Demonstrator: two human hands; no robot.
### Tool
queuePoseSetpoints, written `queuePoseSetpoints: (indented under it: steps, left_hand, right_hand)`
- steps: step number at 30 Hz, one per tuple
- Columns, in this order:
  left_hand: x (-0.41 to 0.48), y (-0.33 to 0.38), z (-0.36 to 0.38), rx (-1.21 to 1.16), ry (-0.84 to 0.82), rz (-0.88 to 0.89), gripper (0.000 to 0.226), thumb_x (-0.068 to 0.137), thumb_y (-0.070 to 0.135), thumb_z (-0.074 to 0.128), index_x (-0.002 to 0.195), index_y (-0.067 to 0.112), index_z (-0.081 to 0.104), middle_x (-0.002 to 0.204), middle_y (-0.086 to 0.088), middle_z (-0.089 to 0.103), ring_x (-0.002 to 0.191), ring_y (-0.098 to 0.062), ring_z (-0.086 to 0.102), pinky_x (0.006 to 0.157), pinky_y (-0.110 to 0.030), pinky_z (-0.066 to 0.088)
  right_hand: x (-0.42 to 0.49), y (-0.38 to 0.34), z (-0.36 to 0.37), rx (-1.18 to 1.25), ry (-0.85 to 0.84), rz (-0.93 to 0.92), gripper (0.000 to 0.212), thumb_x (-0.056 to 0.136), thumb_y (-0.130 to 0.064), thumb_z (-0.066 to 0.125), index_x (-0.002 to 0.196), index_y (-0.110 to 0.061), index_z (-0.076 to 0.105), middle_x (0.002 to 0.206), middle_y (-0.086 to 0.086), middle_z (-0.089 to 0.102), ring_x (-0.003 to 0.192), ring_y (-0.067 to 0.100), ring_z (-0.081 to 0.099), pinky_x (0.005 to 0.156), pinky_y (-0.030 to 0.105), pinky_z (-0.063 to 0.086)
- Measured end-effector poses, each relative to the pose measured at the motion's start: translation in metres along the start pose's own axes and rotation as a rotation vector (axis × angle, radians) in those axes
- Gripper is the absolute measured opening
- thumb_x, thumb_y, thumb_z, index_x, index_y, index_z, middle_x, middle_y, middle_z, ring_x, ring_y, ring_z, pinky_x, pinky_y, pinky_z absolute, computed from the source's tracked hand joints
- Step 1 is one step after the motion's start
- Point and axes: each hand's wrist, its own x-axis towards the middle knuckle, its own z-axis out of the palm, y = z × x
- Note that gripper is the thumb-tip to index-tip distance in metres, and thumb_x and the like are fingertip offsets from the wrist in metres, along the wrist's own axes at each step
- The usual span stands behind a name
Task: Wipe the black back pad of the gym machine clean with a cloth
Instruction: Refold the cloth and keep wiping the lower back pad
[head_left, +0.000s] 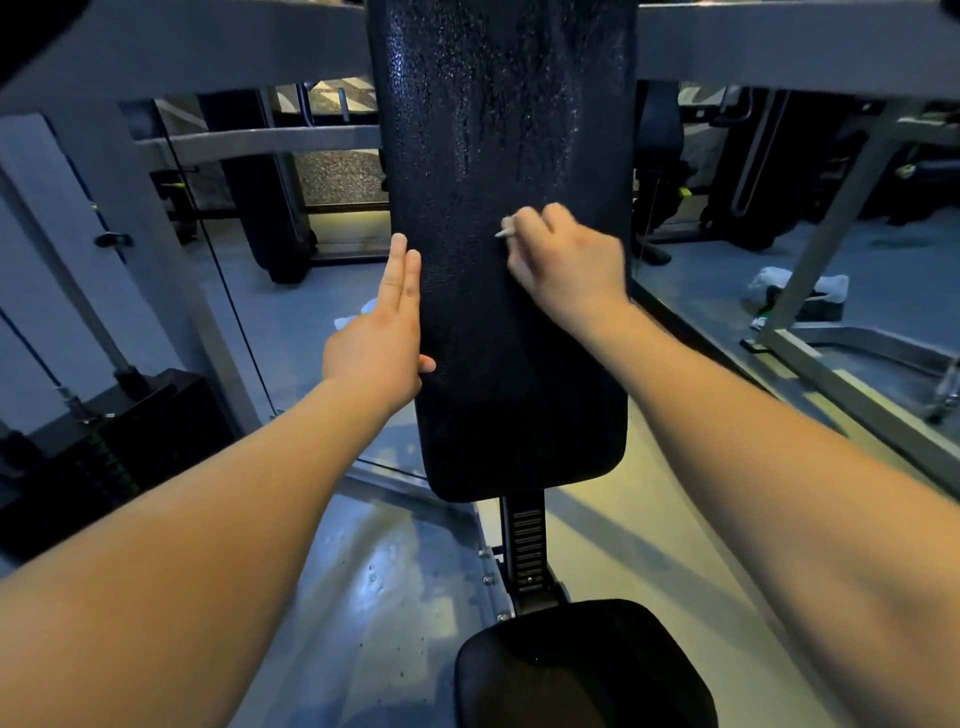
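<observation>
The black back pad (493, 130) stands upright in the middle of the head view, its upper part speckled with wet droplets. My right hand (563, 262) is pressed against the pad's middle with fingers closed on a small pale cloth (505, 227), of which only a tip shows at the fingertips. My left hand (382, 332) lies flat along the pad's left edge, fingers straight and together, thumb on the pad's front, holding nothing.
A black seat pad (582, 670) sits below on a notched adjustment post (527, 545). Grey frame bars (831, 41) run left and right behind the pad. A weight stack (98, 462) is at the left. A white towel (800, 291) lies on the floor at the right.
</observation>
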Motion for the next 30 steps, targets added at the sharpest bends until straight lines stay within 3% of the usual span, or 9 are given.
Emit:
queuePoseSetpoints:
  steps: [5,7,10,13,16,19,25,28,30]
  left_hand:
    - [0.001,-0.005,0.003,-0.019,0.004,0.008,0.118,0.089,0.037,0.074,0.158,0.022,-0.021,0.154,0.012,-0.046,0.067,-0.023,0.052,0.041,-0.027,0.035]
    - [0.001,-0.007,0.002,-0.035,0.005,0.017,0.118,0.089,0.04,0.074,0.158,0.024,-0.021,0.154,0.015,-0.046,0.073,-0.023,0.053,0.043,-0.029,0.038]
    - [0.002,-0.008,0.003,-0.065,0.007,0.029,0.118,0.088,0.041,0.074,0.158,0.026,-0.02,0.153,0.019,-0.046,0.08,-0.024,0.052,0.048,-0.031,0.039]
    - [0.004,-0.01,0.007,-0.086,0.017,0.032,0.118,0.088,0.04,0.074,0.158,0.028,-0.021,0.152,0.022,-0.046,0.08,-0.028,0.056,0.046,-0.031,0.041]
    - [0.005,-0.011,0.01,-0.092,0.017,0.024,0.118,0.088,0.04,0.074,0.157,0.028,-0.022,0.152,0.021,-0.047,0.076,-0.029,0.056,0.043,-0.029,0.039]
    - [0.005,-0.012,0.012,-0.102,0.015,0.033,0.118,0.089,0.039,0.074,0.157,0.027,-0.021,0.152,0.02,-0.046,0.075,-0.025,0.053,0.042,-0.029,0.035]
    - [0.005,-0.014,0.011,-0.113,0.032,0.048,0.117,0.09,0.036,0.074,0.158,0.022,-0.021,0.153,0.016,-0.048,0.083,-0.025,0.054,0.05,-0.037,0.05]
    - [-0.003,-0.01,0.016,-0.166,0.035,0.042,0.111,0.094,0.033,0.069,0.158,0.019,-0.02,0.158,0.014,-0.04,0.111,-0.033,0.051,0.065,-0.043,0.054]
    - [-0.014,-0.009,0.028,-0.269,0.019,0.027,0.103,0.097,0.032,0.064,0.159,0.016,-0.017,0.164,0.007,-0.019,0.132,-0.036,0.042,0.085,-0.047,0.053]
  right_hand:
    - [0.016,0.028,0.001,-0.021,0.091,0.604,0.031,0.104,-0.034,0.042,0.121,-0.011,0.054,0.113,0.013,0.064,0.094,0.042,0.065,0.064,0.037,0.033]
    - [0.018,-0.007,0.003,0.031,0.133,0.557,0.029,0.103,-0.033,0.045,0.115,-0.01,0.059,0.105,0.012,0.066,0.084,0.04,0.067,0.059,0.035,0.032]
    - [0.009,-0.042,0.01,0.059,0.127,0.19,0.023,0.098,-0.033,0.054,0.098,-0.013,0.066,0.083,0.007,0.064,0.055,0.031,0.062,0.044,0.028,0.028]
    - [0.008,-0.005,0.003,-0.069,0.047,-0.099,0.02,0.1,-0.034,0.054,0.098,-0.018,0.066,0.084,0.005,0.061,0.058,0.028,0.061,0.041,0.029,0.03]
    - [0.008,0.039,-0.01,-0.148,0.038,0.212,0.027,0.104,-0.037,0.045,0.11,-0.014,0.059,0.1,0.011,0.062,0.079,0.037,0.064,0.05,0.036,0.032]
    - [0.008,0.028,-0.004,-0.058,0.053,0.459,0.032,0.107,-0.035,0.04,0.119,-0.01,0.055,0.111,0.014,0.061,0.091,0.04,0.063,0.06,0.038,0.029]
    - [0.013,-0.055,0.006,0.113,0.055,0.223,0.03,0.103,-0.035,0.047,0.108,-0.009,0.062,0.093,0.011,0.063,0.069,0.033,0.064,0.05,0.033,0.036]
    - [0.032,-0.064,-0.001,0.081,0.023,0.012,0.027,0.102,-0.036,0.05,0.108,-0.012,0.062,0.093,0.01,0.063,0.071,0.035,0.065,0.048,0.036,0.039]
    - [0.051,-0.064,-0.003,0.048,0.009,0.013,0.028,0.104,-0.036,0.05,0.111,-0.011,0.06,0.099,0.012,0.062,0.078,0.038,0.064,0.051,0.038,0.035]
